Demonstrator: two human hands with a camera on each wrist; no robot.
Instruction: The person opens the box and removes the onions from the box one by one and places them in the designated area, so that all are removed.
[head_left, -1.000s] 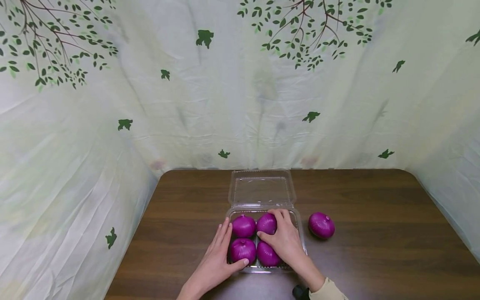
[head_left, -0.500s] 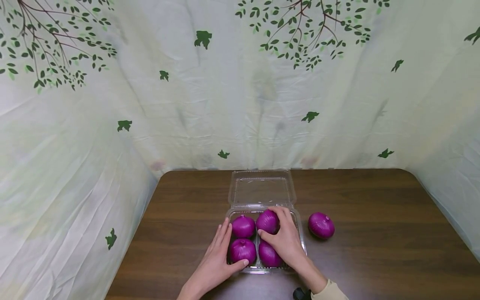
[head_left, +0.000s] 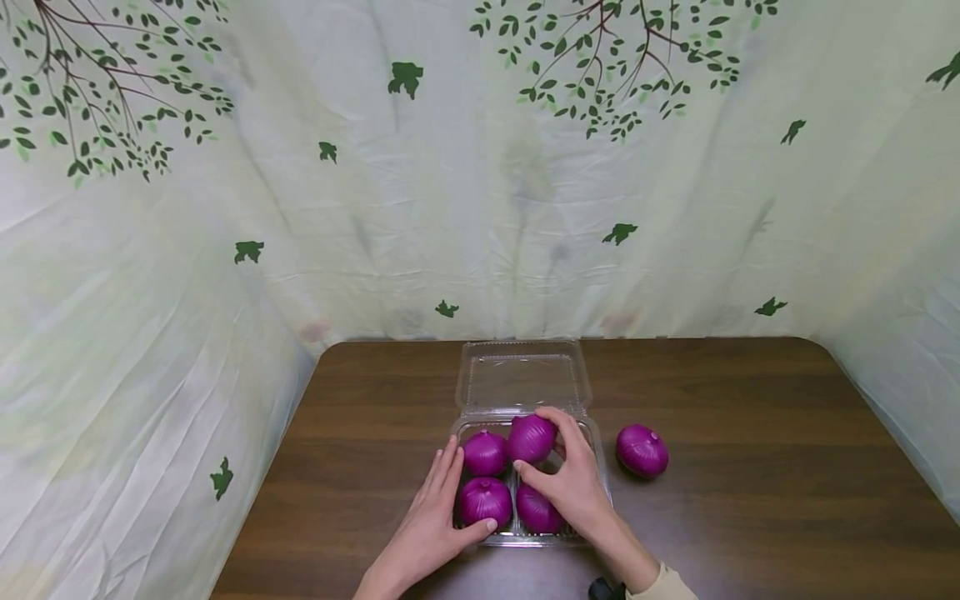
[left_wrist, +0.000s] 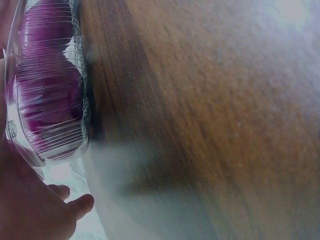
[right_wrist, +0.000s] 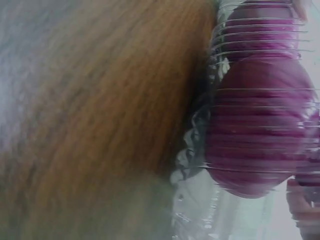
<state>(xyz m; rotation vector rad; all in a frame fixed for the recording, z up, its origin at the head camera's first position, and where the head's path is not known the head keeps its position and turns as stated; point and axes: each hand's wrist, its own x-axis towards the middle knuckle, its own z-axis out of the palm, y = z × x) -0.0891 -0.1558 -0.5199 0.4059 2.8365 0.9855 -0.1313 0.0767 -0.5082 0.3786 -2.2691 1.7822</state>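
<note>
A clear plastic clamshell container lies on the table with its lid folded back. My right hand grips a purple onion at the back right of the container, and this onion sits a little higher than its neighbours. Beside it are a back left onion, a front left onion and a front right onion, the last partly hidden by my right hand. Along the container's left side rests my left hand, fingers straight, its thumb at the front left onion. The left wrist view shows onions through the ribbed wall.
Another purple onion lies on the brown wooden table, right of the container. A pale curtain with printed leaves hangs behind the table and along both sides. Near my right wrist is a small black object.
My right hand has raised the back right onion slightly and shifted it toward the back. The left hand stays in place against the container.
</note>
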